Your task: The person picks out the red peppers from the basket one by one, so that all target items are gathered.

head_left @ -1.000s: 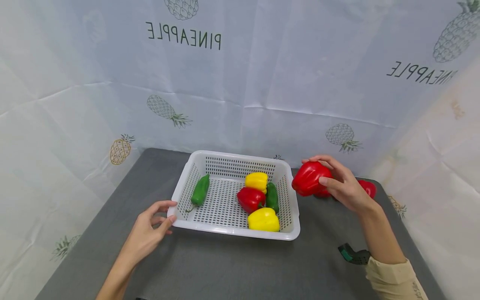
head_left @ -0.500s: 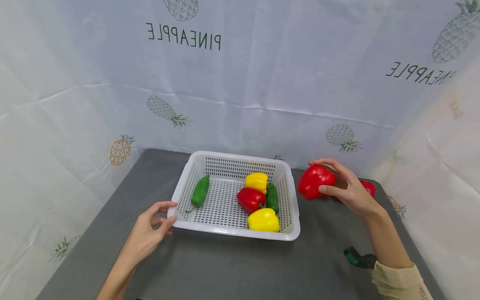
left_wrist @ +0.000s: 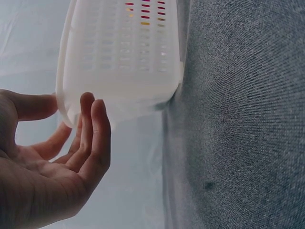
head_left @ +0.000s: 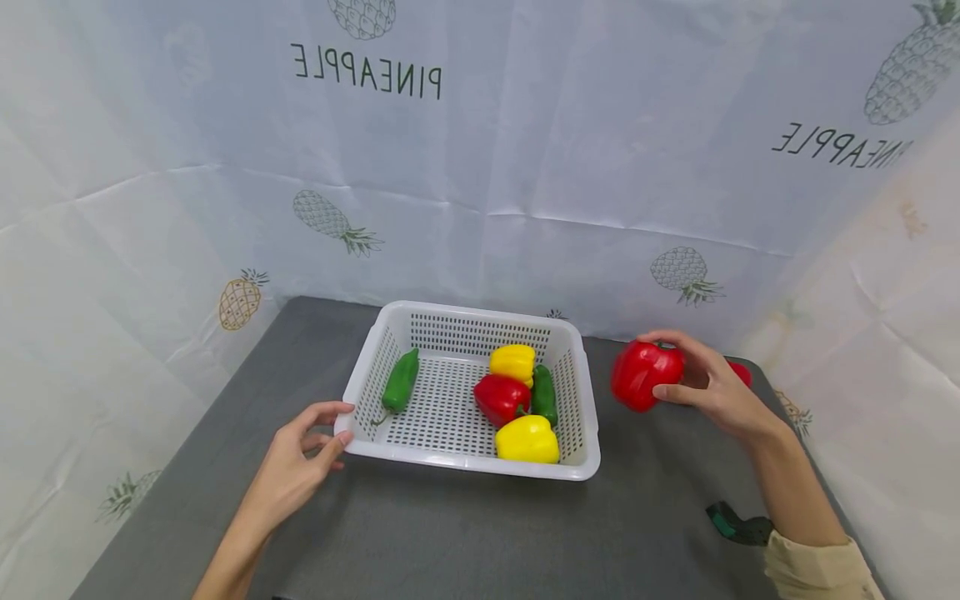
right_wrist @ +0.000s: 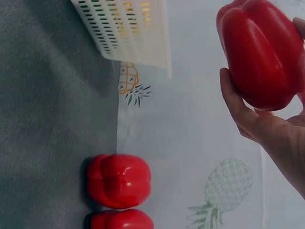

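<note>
- The right hand [head_left: 716,387] is curled round a red bell pepper [head_left: 645,373], thumb on the near side and fingers over the far side; the right wrist view shows the same red bell pepper [right_wrist: 262,52] cupped in the palm and clear of the counter [head_left: 465,525].
- The left hand [head_left: 296,462] is relaxed and holds nothing; its fingertips [head_left: 341,437] touch or nearly touch the near-left corner of the white basket [head_left: 360,446]. The left wrist view shows the fingers straight, just beside the basket's wall.
- To do this step well, I judge the pepper wants a full, even wrap of the fingers, since its skin looks smooth and glossy and could slip from a light pinch.
- Keeping the left hand at the basket corner seems sensible: the basket looks light and could slide on the counter if bumped.
- The held pepper hangs to the right of the basket, just beyond its right rim and well apart from the left hand.
- More red peppers [right_wrist: 119,181] lie on the counter behind the right hand, near the backdrop.
- Inside the basket lie a long green pepper [head_left: 400,382] at the left, and a cluster at the right: two yellow peppers [head_left: 527,440], a red one [head_left: 501,398] and a dark green one [head_left: 543,393].
</note>
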{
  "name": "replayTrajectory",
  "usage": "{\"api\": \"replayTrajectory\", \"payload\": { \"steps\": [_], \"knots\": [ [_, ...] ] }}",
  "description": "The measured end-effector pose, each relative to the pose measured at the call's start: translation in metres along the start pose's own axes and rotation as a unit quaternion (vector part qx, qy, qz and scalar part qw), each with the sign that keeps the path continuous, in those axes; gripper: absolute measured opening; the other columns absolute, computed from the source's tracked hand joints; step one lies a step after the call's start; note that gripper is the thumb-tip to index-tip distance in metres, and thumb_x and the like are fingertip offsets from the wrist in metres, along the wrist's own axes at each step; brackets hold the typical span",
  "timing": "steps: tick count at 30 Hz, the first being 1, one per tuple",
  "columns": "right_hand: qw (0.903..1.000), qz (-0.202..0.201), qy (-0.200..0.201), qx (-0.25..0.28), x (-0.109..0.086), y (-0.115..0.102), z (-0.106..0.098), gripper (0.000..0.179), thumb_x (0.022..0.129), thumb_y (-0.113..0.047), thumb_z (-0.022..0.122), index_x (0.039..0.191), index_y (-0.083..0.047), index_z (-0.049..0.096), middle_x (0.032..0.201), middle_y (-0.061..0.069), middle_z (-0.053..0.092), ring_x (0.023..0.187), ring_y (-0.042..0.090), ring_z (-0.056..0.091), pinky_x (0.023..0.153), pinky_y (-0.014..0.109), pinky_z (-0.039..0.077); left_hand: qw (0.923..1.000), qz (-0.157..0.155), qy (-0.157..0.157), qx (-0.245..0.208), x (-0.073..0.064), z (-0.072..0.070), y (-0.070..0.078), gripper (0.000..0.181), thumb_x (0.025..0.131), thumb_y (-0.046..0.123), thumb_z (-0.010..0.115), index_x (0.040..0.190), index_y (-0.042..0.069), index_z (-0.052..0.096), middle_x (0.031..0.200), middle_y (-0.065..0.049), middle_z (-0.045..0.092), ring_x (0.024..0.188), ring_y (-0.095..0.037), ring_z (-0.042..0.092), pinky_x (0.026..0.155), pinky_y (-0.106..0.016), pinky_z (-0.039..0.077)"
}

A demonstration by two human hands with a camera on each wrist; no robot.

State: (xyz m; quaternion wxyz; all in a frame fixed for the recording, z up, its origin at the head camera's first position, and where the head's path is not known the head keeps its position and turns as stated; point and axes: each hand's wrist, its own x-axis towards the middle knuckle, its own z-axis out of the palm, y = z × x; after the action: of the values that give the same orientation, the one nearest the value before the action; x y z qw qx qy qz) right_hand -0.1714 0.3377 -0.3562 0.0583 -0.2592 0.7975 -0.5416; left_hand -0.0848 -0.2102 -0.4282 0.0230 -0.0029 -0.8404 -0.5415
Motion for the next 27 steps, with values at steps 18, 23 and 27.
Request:
{"api": "replayTrajectory", "payload": {
  "steps": [18, 23, 27],
  "knots": [
    [0.9975, 0.059, -0.008, -0.039, -0.019, 0.027, -0.015, 0.065, 0.095, -0.001, 0.068, 0.157, -0.01, 0.048, 0.145, -0.01, 0.058, 0.122, 0.011, 0.064, 0.083, 0.037, 0.07, 1.0, -0.003, 0.0, 0.0, 0.001, 0.0, 0.001, 0.041, 0.101, 0.002, 0.074, 0.141, 0.002, 0.064, 0.127, -0.025, 0.063, 0.086, -0.015, 0.077, 0.071, -0.034, 0.068],
    [0.9977, 0.062, -0.02, -0.02, -0.022, 0.036, -0.019, 0.064, 0.095, 0.0, 0.068, 0.156, -0.008, 0.048, 0.143, -0.009, 0.059, 0.119, 0.013, 0.067, 0.084, 0.037, 0.07, 1.0, -0.004, -0.001, 0.006, 0.001, 0.0, 0.001, 0.042, 0.101, 0.003, 0.075, 0.141, 0.003, 0.064, 0.127, -0.025, 0.064, 0.086, -0.017, 0.077, 0.071, -0.034, 0.068],
    [0.9964, 0.08, -0.027, -0.011, -0.024, 0.041, -0.021, 0.066, 0.093, -0.002, 0.07, 0.155, -0.01, 0.048, 0.142, -0.009, 0.059, 0.12, 0.012, 0.067, 0.085, 0.038, 0.07, 1.0, 0.003, -0.004, 0.006, 0.001, -0.001, 0.001, 0.041, 0.102, 0.005, 0.074, 0.142, 0.003, 0.063, 0.129, -0.025, 0.063, 0.087, -0.016, 0.077, 0.071, -0.034, 0.068]
  ]
}}
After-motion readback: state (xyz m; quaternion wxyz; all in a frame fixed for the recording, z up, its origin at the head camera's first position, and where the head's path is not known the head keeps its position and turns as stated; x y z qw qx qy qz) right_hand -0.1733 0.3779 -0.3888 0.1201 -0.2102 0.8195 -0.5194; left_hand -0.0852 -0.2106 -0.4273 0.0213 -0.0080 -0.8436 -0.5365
